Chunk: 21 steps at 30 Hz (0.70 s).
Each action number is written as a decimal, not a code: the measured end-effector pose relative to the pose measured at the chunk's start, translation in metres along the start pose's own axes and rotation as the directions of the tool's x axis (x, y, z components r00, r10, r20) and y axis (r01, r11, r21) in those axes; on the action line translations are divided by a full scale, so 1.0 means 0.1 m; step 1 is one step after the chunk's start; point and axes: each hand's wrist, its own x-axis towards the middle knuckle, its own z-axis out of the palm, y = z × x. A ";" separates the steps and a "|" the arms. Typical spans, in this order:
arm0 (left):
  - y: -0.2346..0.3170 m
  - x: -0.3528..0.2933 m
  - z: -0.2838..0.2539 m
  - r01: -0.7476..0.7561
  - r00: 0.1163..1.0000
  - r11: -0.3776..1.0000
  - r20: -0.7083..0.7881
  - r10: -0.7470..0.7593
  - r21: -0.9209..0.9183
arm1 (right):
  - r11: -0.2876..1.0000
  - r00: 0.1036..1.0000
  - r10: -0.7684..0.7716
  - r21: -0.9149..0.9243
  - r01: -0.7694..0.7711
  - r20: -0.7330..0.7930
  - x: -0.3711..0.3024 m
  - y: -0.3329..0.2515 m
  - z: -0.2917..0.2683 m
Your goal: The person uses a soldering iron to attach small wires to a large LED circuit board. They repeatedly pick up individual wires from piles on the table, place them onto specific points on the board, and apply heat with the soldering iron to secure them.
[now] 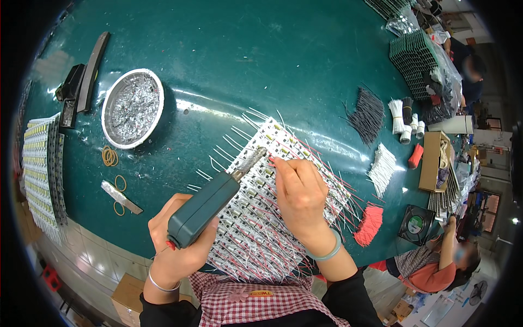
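The left hand (182,255) is wrapped around the body of a dark green soldering tool (204,210), whose metal tip points up and to the right over a white circuit panel (271,133). Just beside that tip, the right hand (302,191) has its thumb and index finger pinched on a red wire (272,160); at this size I cannot tell whether the tip touches the wire. The panel lies aslant on the green surface (229,54), under the 2 hands, with rows of small parts and many red and white wires sticking out past its edges. To its right lie 3 loose piles: black wires (364,115), white wires (383,169) and red wires (369,224). A black fan (417,224) is near the red pile. On the left are a white-rimmed bowl (128,146) of silvery scraps, some rubber bands (104,158) below it, and, farther out, more panels (41,174).
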 end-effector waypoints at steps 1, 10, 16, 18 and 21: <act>0.00 0.00 0.00 0.003 1.000 1.000 0.000 -0.003 0.002 | 1.000 1.000 0.000 -0.001 0.000 0.003 0.00 0.00 0.00; 0.01 0.01 0.02 0.022 1.000 0.999 -0.002 -0.022 -0.027 | 1.000 1.000 0.019 -0.020 -0.019 0.000 0.02 -0.03 0.00; 0.01 0.01 0.02 0.020 1.000 0.999 -0.006 -0.020 -0.024 | 0.997 0.998 0.067 -0.029 -0.067 0.016 0.04 -0.08 -0.02; 0.01 -0.01 0.01 0.010 1.000 1.000 -0.030 -0.009 0.023 | 0.997 0.997 0.071 -0.032 -0.070 0.021 0.03 -0.09 -0.01; 0.05 -0.03 -0.08 -0.035 0.997 0.991 -0.059 0.043 0.131 | 0.996 0.997 0.078 -0.035 -0.078 0.021 0.03 -0.09 -0.01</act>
